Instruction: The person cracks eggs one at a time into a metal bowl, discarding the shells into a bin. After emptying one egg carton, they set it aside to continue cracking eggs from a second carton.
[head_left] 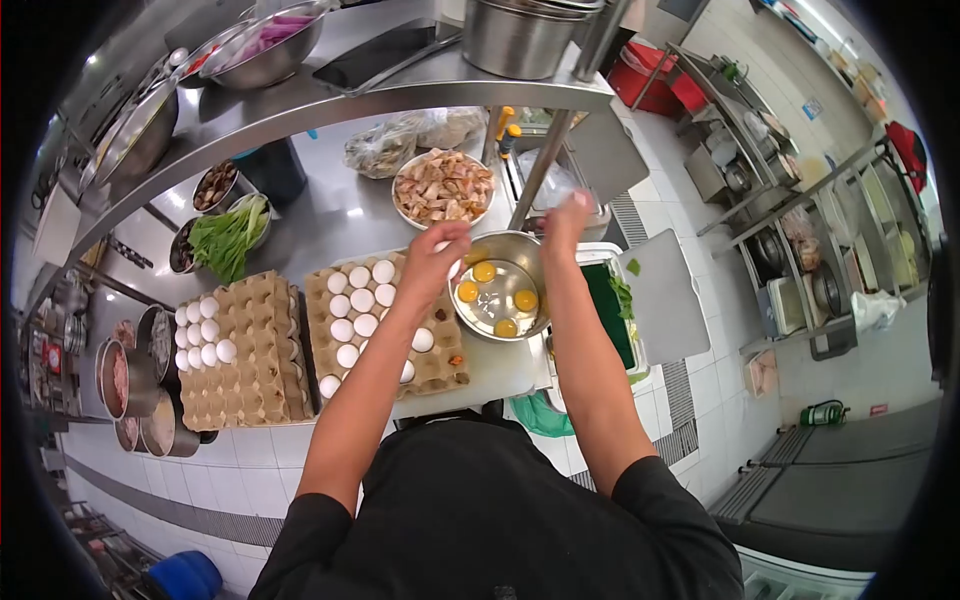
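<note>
My left hand [437, 258] is over the left rim of a steel bowl [543, 322], its fingers curled round a white egg [454, 269] that shows only in part. Several yellow yolks [525, 300] lie in clear egg white inside the bowl. Past the bowl's right rim, my right hand [567, 217] is raised and smeared by motion, so its fingers cannot be read. Left of the bowl, a cardboard egg tray [437, 374] holds white eggs [342, 330], partly hidden by my left forearm. Farther left, a stack of egg trays [246, 385] carries more eggs.
Behind the bowl stands a bowl of chopped meat [443, 187]. Leafy greens [228, 240] fill a bowl at the back left. A steel shelf [420, 108] runs overhead, its post [545, 165] close to my right hand. A green-lined container [608, 318] sits at the right.
</note>
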